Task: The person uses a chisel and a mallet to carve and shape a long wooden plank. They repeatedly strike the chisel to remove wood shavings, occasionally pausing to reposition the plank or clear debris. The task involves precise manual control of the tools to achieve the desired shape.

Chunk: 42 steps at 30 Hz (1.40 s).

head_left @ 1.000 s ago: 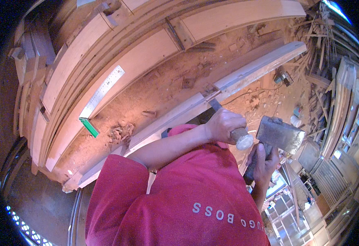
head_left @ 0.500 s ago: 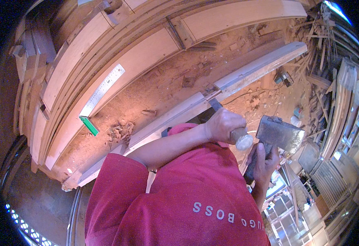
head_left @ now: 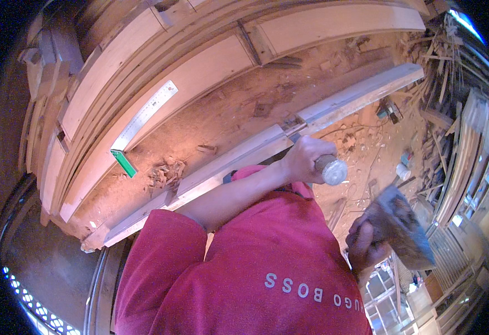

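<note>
My left hand (head_left: pixel 308 158) is wrapped round the handle of a chisel (head_left: pixel 332 170), whose pale, worn butt end points toward my right side. The chisel's blade is mostly hidden by my fist, near a notch (head_left: pixel 294 127) in the long wooden beam (head_left: pixel 239 159). Lower and to the right, my right hand (head_left: pixel 367 243) grips a mallet (head_left: pixel 405 229) with a big blocky head. That head is tilted, slightly blurred, and apart from the chisel handle.
A try square (head_left: pixel 144 120) with a green stock lies on a curved timber piece (head_left: pixel 211 61) beyond the beam. Wood shavings (head_left: pixel 166 174) litter the ground. A power tool (head_left: pixel 390 110) sits past the beam at right, near stacked scrap wood (head_left: pixel 439 139).
The mallet has swung down and to the right, away from the chisel handle, and its head has turned. My left hand keeps its hold on the chisel. The view has shifted slightly.
</note>
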Each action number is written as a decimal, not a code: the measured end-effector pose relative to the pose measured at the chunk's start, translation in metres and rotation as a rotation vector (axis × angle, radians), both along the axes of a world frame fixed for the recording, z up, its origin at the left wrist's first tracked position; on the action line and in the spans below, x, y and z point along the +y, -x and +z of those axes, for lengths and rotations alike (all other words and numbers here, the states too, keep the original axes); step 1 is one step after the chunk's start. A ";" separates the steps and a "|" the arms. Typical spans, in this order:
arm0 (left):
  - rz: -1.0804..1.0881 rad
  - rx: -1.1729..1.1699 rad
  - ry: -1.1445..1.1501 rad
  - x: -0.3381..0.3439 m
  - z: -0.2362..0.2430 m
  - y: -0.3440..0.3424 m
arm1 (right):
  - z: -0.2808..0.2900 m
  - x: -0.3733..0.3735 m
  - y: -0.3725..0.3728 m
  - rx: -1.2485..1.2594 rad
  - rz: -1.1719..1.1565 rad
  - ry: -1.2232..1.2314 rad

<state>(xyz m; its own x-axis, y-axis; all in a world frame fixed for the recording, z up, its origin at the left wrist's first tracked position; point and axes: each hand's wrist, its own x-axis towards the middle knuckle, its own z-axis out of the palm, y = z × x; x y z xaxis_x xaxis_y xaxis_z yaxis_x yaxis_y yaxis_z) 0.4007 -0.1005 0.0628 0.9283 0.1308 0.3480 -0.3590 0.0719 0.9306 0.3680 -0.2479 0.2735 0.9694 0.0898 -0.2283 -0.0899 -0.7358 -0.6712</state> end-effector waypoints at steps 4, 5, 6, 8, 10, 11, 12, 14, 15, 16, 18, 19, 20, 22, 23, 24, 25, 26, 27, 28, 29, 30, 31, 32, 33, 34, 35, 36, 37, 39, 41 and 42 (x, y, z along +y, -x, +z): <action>0.003 0.019 0.044 -0.003 -0.001 0.001 | 0.009 0.029 -0.042 -0.003 0.489 0.379; -0.001 0.025 0.072 -0.004 -0.001 0.000 | 0.012 0.032 -0.045 0.034 0.504 0.415; 0.001 0.013 0.066 -0.005 -0.002 -0.001 | 0.016 0.031 -0.039 0.059 0.416 0.376; 0.008 0.005 0.059 -0.006 -0.003 -0.001 | 0.018 0.019 -0.026 0.084 0.335 0.326; 0.001 0.031 0.058 -0.007 -0.003 -0.001 | 0.009 0.010 -0.022 0.045 0.427 0.343; -0.001 0.042 0.054 -0.007 -0.003 0.000 | 0.008 0.016 -0.029 0.077 0.455 0.370; 0.002 0.044 0.054 -0.007 -0.005 0.001 | 0.007 0.024 -0.037 0.111 0.487 0.396; -0.008 0.040 0.065 -0.009 -0.006 0.002 | 0.007 0.039 -0.050 0.024 0.582 0.371; -0.009 0.028 0.069 -0.009 -0.007 0.001 | 0.008 0.042 -0.052 -0.097 0.647 0.317; -0.006 0.021 0.086 -0.010 -0.005 0.002 | 0.004 0.016 -0.029 0.022 0.378 0.284; 0.009 0.021 0.070 -0.010 -0.007 0.001 | -0.017 -0.007 -0.016 -0.138 0.479 0.239; 0.006 0.024 0.044 -0.009 -0.008 0.000 | -0.020 -0.005 -0.014 -0.223 0.520 0.213; 0.003 0.027 0.018 -0.008 -0.009 0.000 | -0.010 0.007 -0.024 0.205 0.436 0.451; 0.012 0.017 0.033 -0.010 -0.010 0.002 | -0.002 0.022 -0.037 -0.011 0.596 0.387; 0.015 0.008 0.040 -0.011 -0.011 0.001 | 0.005 0.034 -0.044 -0.125 0.660 0.354; 0.012 0.008 0.049 -0.010 -0.011 0.001 | -0.001 0.020 -0.034 -0.180 0.595 0.312; 0.008 0.008 0.058 -0.009 -0.010 0.001 | -0.009 0.001 -0.016 -0.235 0.530 0.270; 0.005 0.008 0.067 -0.008 -0.011 0.001 | -0.013 -0.012 -0.011 -0.184 0.509 0.292; -0.017 0.018 0.040 -0.008 -0.012 0.004 | -0.017 -0.018 -0.003 -0.138 0.469 0.312; -0.055 0.021 0.021 -0.007 -0.013 0.004 | -0.013 0.001 -0.007 0.013 0.455 0.404; -0.056 0.028 -0.024 -0.006 -0.015 0.002 | -0.014 0.012 -0.020 0.155 0.476 0.470; -0.046 0.034 -0.029 -0.006 -0.018 0.004 | -0.012 0.017 -0.031 0.047 0.591 0.427; -0.043 0.042 -0.013 -0.008 -0.020 0.007 | -0.010 0.018 -0.029 0.016 0.526 0.393; -0.040 0.049 0.003 -0.009 -0.022 0.007 | -0.006 0.016 -0.024 -0.014 0.462 0.359; -0.036 0.049 -0.012 -0.009 -0.026 0.005 | -0.005 0.016 -0.021 -0.044 0.397 0.323; -0.040 0.054 -0.024 -0.010 -0.028 0.005 | -0.005 0.019 -0.021 -0.290 0.538 0.344; -0.044 0.059 -0.037 -0.011 -0.030 0.005 | -0.009 0.015 -0.018 -0.190 0.529 0.380; -0.042 0.061 -0.065 -0.012 -0.032 0.008 | -0.019 0.008 -0.013 -0.090 0.519 0.415; -0.040 0.054 -0.099 -0.011 -0.034 0.007 | -0.023 0.008 -0.013 0.000 0.505 0.446; 0.078 0.029 -0.114 -0.009 -0.040 0.005 | -0.024 0.019 -0.031 0.128 0.484 0.306; 0.314 0.010 -0.065 -0.007 -0.053 0.000 | -0.022 0.028 -0.037 -0.021 0.509 0.245; 0.444 0.352 0.358 -0.020 -0.094 -0.001 | -0.023 0.014 -0.022 -0.036 0.413 0.347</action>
